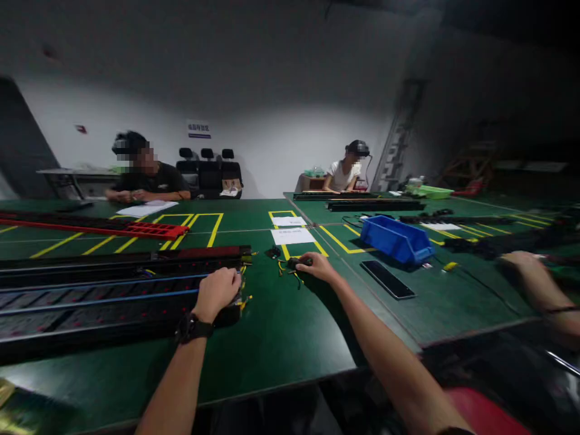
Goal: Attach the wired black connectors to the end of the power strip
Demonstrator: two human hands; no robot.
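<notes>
Long black rail assy (113, 290) w/ blue wires — flat on green table; small black connector (299, 263) w/ yellow leads beside its end.

Bare green bench (281, 338) lies open between the two forearms, from the near edge up to the hands. To the left, a long black rail (90, 296) fills the bench and blocks that side; the left hand (216, 292) rests closed on its end. Ahead of the right hand (317, 266) lie a small black part (299, 262), loose wires (285, 269) and white papers (292, 235). To the right, a phone (386, 278) and blue bin (395, 238) crowd the way, with another person's arm (539, 290) beyond.
</notes>
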